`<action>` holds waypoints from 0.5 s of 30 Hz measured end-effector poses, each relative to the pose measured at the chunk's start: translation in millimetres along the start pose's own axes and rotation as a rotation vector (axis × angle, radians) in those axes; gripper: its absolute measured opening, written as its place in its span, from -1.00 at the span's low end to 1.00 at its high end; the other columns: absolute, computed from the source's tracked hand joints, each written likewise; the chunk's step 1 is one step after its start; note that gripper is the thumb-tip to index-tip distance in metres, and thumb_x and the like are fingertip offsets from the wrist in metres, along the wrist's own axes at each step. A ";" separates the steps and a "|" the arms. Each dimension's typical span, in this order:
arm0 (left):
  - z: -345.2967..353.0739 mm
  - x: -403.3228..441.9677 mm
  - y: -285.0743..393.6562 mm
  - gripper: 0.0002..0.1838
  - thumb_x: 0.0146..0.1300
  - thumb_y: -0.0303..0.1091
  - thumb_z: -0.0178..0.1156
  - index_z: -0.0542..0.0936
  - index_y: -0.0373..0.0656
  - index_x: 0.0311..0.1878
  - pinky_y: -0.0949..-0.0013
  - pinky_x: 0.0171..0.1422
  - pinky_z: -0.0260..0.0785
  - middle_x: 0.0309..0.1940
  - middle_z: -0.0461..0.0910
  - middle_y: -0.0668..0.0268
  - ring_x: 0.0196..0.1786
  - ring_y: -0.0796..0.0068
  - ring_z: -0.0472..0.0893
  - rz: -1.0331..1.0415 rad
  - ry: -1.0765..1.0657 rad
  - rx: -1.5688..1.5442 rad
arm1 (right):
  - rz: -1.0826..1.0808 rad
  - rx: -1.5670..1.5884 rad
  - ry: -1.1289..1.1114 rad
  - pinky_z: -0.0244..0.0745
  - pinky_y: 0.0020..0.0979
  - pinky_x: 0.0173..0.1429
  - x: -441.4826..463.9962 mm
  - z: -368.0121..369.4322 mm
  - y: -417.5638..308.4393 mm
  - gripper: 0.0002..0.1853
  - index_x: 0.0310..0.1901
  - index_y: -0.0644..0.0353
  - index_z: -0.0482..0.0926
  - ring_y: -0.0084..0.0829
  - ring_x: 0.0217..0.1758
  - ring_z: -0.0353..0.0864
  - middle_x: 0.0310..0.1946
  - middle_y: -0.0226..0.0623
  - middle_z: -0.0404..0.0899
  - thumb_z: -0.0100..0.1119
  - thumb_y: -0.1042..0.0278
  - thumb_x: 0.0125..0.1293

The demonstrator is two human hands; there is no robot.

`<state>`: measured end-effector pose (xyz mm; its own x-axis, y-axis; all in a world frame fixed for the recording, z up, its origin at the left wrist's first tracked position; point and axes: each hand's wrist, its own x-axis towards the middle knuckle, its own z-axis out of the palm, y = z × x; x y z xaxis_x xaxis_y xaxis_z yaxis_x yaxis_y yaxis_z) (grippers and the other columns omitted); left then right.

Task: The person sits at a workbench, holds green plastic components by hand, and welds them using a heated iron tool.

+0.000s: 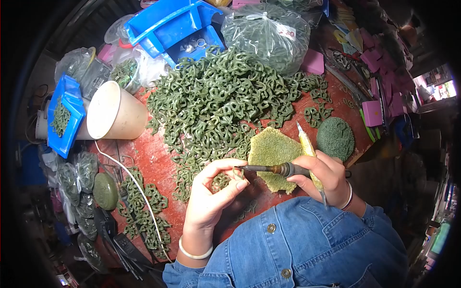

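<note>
My left hand point(213, 189) pinches a small green wax piece point(237, 174) between thumb and fingertips. My right hand point(324, 177) grips a dark-handled hot tool point(293, 170), its thin metal tip at the green piece by my left fingertips. A yellow-wrapped pointed tool point(307, 145) is also held in my right hand, crossing the dark handle. Under the tools lies a yellow-green textured pad point(273, 151), with a round dark green pad point(335, 139) to its right. A large heap of green wax pieces point(216, 96) spreads over the red table point(156, 156) beyond my hands.
A white cup point(117, 113) stands at left beside a small blue bin point(65, 115). Blue trays point(168, 29) and a bulging clear bag point(266, 38) are at the back. Pink blocks point(372, 113) lie at right, and a white cord point(132, 177) crosses the left side.
</note>
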<state>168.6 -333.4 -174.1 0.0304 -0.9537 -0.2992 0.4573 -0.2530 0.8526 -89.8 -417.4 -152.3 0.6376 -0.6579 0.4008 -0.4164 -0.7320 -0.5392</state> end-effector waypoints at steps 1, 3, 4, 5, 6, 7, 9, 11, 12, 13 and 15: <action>0.0 -0.2 0.3 -0.60 0.23 -0.56 0.45 0.68 -0.26 0.15 0.54 0.04 0.41 -0.19 0.62 0.44 -0.13 0.67 0.56 -0.004 -0.001 -0.001 | -0.002 -0.002 -0.003 0.53 -0.32 -0.45 0.0 -0.2 0.1 -0.60 -0.08 0.24 0.65 -0.28 -0.52 0.63 -0.43 -0.25 0.56 0.62 0.30 0.11; 1.1 0.0 1.3 -0.60 0.23 -0.57 0.45 0.68 -0.26 0.15 0.54 0.06 0.42 -0.19 0.62 0.43 -0.12 0.67 0.56 0.004 -0.002 0.004 | -0.002 -0.002 -0.004 0.53 -0.32 -0.45 0.2 -0.7 -0.1 -0.60 -0.08 0.24 0.65 -0.28 -0.52 0.63 -0.43 -0.25 0.56 0.62 0.30 0.11; 1.4 0.2 1.6 -0.61 0.23 -0.57 0.45 0.68 -0.25 0.14 0.53 0.08 0.42 -0.18 0.63 0.43 -0.11 0.66 0.57 0.012 -0.004 0.008 | -0.001 -0.002 -0.005 0.53 -0.32 -0.45 0.3 -0.8 -0.1 -0.60 -0.08 0.24 0.66 -0.28 -0.52 0.63 -0.43 -0.25 0.56 0.62 0.30 0.11; 1.4 0.1 1.6 -0.61 0.23 -0.57 0.45 0.68 -0.25 0.14 0.53 0.08 0.42 -0.18 0.63 0.43 -0.11 0.66 0.57 0.012 -0.003 0.008 | -0.001 -0.002 -0.005 0.53 -0.32 -0.45 0.3 -0.4 -0.2 -0.60 -0.08 0.24 0.66 -0.28 -0.52 0.63 -0.43 -0.25 0.56 0.62 0.30 0.11; 1.4 0.1 1.6 -0.61 0.23 -0.57 0.45 0.68 -0.25 0.14 0.52 0.09 0.42 -0.18 0.63 0.43 -0.10 0.66 0.57 0.016 -0.004 0.015 | 0.002 0.003 0.002 0.52 -0.32 -0.45 0.3 0.1 -0.3 -0.61 -0.09 0.24 0.66 -0.28 -0.52 0.63 -0.44 -0.26 0.56 0.62 0.30 0.11; 1.4 0.2 1.6 -0.61 0.23 -0.56 0.45 0.68 -0.25 0.14 0.52 0.10 0.43 -0.18 0.64 0.42 -0.10 0.65 0.57 0.020 -0.004 0.021 | 0.005 0.008 0.010 0.52 -0.32 -0.45 0.3 0.4 -0.3 -0.61 -0.09 0.24 0.66 -0.28 -0.52 0.63 -0.44 -0.26 0.56 0.62 0.30 0.11; 1.4 0.3 1.8 -0.61 0.22 -0.56 0.45 0.68 -0.25 0.13 0.52 0.11 0.43 -0.18 0.64 0.42 -0.09 0.65 0.57 0.011 -0.003 0.020 | 0.009 0.011 0.011 0.52 -0.32 -0.45 -0.1 0.1 -0.3 -0.62 -0.09 0.24 0.66 -0.28 -0.52 0.62 -0.44 -0.26 0.56 0.62 0.30 0.11; 0.8 0.4 1.8 -0.62 0.22 -0.56 0.46 0.69 -0.25 0.13 0.51 0.11 0.43 -0.18 0.64 0.42 -0.09 0.65 0.57 0.003 -0.002 0.020 | 0.013 0.014 0.011 0.52 -0.32 -0.46 -0.5 0.1 0.2 -0.62 -0.10 0.24 0.66 -0.29 -0.53 0.62 -0.44 -0.26 0.56 0.62 0.31 0.11; 0.1 0.6 1.3 -0.62 0.22 -0.56 0.46 0.68 -0.25 0.13 0.51 0.11 0.42 -0.18 0.63 0.42 -0.09 0.65 0.57 0.005 -0.005 0.026 | 0.020 0.022 0.009 0.52 -0.32 -0.45 -0.9 0.3 0.7 -0.62 -0.10 0.24 0.66 -0.29 -0.52 0.62 -0.44 -0.27 0.56 0.62 0.31 0.11; -0.3 0.6 1.1 -0.61 0.22 -0.56 0.46 0.68 -0.25 0.13 0.51 0.12 0.42 -0.18 0.63 0.42 -0.09 0.65 0.57 0.008 -0.009 0.031 | 0.026 0.030 0.006 0.52 -0.33 -0.45 -1.1 0.5 1.0 -0.62 -0.11 0.24 0.66 -0.29 -0.52 0.62 -0.44 -0.27 0.56 0.62 0.31 0.11; -0.7 0.4 1.5 -0.60 0.22 -0.56 0.46 0.68 -0.24 0.14 0.50 0.14 0.42 -0.17 0.63 0.43 -0.07 0.65 0.57 0.003 -0.012 0.022 | 0.026 0.035 0.016 0.52 -0.33 -0.45 -0.8 0.6 1.0 -0.63 -0.11 0.24 0.66 -0.29 -0.52 0.62 -0.44 -0.27 0.57 0.61 0.31 0.11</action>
<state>169.9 -334.1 -173.2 0.0207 -0.9564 -0.2914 0.4379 -0.2533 0.8626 -90.3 -417.4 -153.7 0.6166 -0.6792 0.3980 -0.4095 -0.7085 -0.5747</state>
